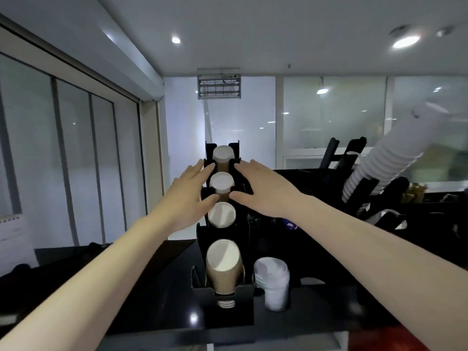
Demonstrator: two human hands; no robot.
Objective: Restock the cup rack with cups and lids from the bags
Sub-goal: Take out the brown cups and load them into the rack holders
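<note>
Centrally, rack [229, 316] holds four brown cup stacks [224, 268].

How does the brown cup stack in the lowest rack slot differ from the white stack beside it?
The brown cup stack is tan, the white stack white. The brown cup stack leans inside the rack; the white stack stands outside on the counter. Neither is held.

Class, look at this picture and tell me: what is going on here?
A person reaches both hands to a tall black cup rack on a dark counter. The left hand and right hand are open, one on either side of its upper slots. All four slots hold brown paper cups. White lids are stacked beside its base.
</note>
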